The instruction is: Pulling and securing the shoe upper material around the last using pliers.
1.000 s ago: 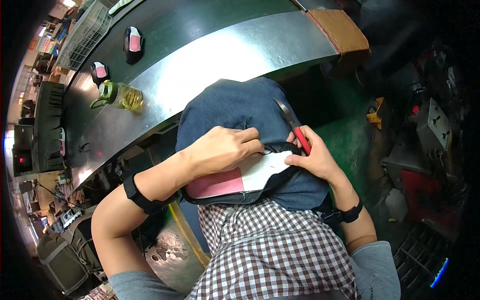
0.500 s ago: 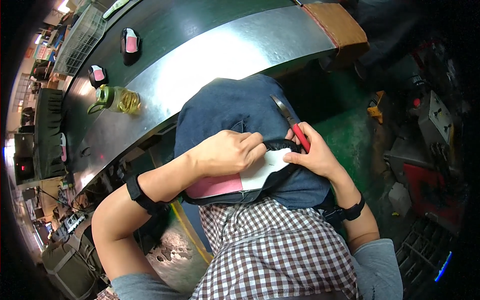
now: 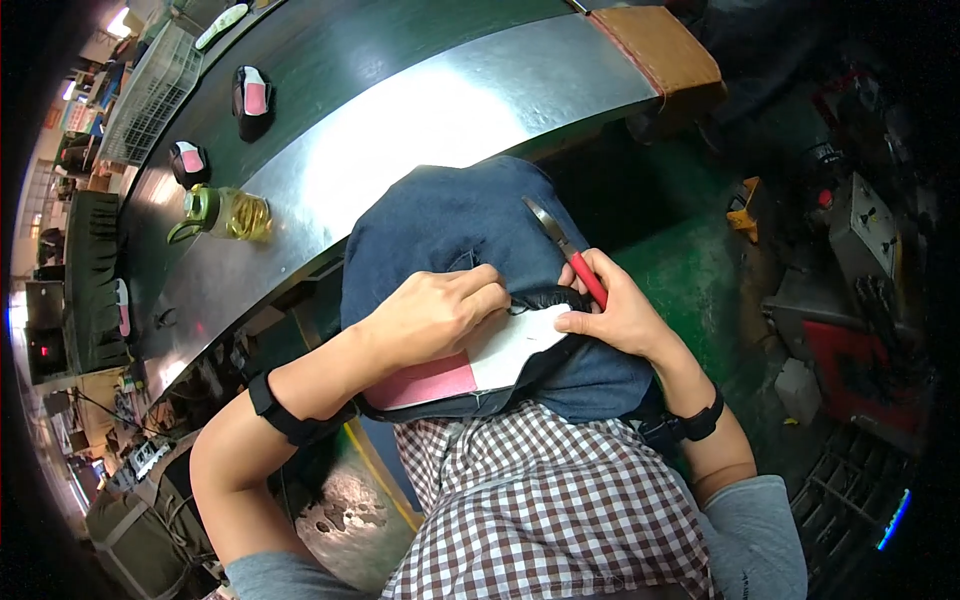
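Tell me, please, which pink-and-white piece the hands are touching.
The piece on the blue cloth, with the left hand over it and the right hand pinching its white end; the two pieces beyond the green bottle lie untouched.

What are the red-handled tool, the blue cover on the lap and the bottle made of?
Red-handled tool: likely metal, greyish with a dull shine; its smooth, bright handle is probably plastic.
Blue cover: matte woven cloth, it seems, since it drapes in soft folds.
Bottle: clear and shiny; yellowish contents show through. Plastic or glass, I can't tell.
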Demonstrator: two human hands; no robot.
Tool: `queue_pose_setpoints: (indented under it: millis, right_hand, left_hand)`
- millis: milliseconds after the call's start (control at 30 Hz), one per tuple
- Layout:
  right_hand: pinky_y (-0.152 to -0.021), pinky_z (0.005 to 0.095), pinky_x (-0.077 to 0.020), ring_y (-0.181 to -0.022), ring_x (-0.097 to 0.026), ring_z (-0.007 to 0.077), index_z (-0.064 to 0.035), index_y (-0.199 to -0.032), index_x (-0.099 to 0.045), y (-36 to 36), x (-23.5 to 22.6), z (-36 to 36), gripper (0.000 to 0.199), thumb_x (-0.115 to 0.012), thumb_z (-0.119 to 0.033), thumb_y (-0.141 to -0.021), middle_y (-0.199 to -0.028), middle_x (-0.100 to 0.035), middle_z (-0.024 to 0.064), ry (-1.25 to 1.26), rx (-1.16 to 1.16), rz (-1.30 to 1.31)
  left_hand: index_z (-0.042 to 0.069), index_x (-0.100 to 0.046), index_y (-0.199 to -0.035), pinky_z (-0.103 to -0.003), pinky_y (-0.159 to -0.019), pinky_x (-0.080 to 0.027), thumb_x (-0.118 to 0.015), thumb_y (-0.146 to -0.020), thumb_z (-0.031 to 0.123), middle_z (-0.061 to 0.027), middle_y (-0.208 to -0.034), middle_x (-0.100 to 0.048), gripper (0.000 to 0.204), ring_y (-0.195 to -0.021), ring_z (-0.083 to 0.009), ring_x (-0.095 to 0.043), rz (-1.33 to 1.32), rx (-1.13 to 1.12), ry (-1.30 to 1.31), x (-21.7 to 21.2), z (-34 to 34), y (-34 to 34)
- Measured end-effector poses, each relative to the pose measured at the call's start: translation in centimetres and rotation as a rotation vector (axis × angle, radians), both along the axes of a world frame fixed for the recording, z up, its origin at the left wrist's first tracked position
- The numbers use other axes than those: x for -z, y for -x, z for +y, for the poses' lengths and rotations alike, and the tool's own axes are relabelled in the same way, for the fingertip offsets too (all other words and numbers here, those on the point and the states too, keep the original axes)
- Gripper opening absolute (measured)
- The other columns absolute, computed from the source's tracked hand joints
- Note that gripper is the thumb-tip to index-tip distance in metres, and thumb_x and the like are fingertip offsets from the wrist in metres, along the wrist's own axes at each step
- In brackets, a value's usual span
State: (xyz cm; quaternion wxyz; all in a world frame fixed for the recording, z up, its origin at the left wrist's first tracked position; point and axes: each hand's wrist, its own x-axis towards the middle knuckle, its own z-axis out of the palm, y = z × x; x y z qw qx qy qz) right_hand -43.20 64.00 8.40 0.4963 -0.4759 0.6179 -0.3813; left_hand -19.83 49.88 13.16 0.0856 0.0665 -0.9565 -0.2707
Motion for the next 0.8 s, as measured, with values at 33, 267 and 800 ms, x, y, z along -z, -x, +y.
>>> queue_pose_setpoints:
  millis: [33, 267, 800]
  right_hand:
    - [-0.068, 0.0215, -0.0398, -0.076, -0.043, 0.0067, -0.0082, -0.105, -0.057, 0.0, 0.0, 0.1, 0.053, -0.09, -0.026, -0.068, -0.089, -0.044, -0.0026, -0.014, -0.001, -0.014]
    - [-0.065, 0.0209, -0.0395, -0.075, -0.042, 0.0061, -0.0081, -0.104, -0.057, 0.0, 0.1, -0.1, 0.053, -0.09, -0.027, -0.068, -0.088, -0.044, -0.0033, -0.011, 0.005, -0.009]
    - [-0.071, 0.0265, -0.0421, -0.079, -0.047, 0.0113, -0.0067, -0.104, -0.056, -0.4, 0.1, 0.1, 0.05, -0.089, -0.024, -0.07, -0.09, -0.047, 0.0009, -0.009, 0.014, 0.009]
  left_hand:
    - [0.004, -0.06, -0.094, -0.036, -0.063, -0.057, -0.068, -0.084, 0.008, -0.0097, -0.098, -0.063, 0.014, -0.078, -0.027, -0.067, -0.033, 0.037, -0.004, -0.6, -0.3, 0.0]
    - [0.004, -0.062, -0.093, -0.034, -0.065, -0.057, -0.064, -0.078, 0.014, -0.0086, -0.103, -0.06, 0.017, -0.081, -0.0215, -0.066, -0.001, 0.232, 0.241, -1.5, -1.3, 0.8]
    - [0.003, -0.052, -0.086, -0.035, -0.06, -0.056, -0.065, -0.077, 0.009, -0.0109, -0.095, -0.059, 0.018, -0.074, -0.0236, -0.065, -0.019, 0.238, 0.209, 0.4, -1.1, 0.9]
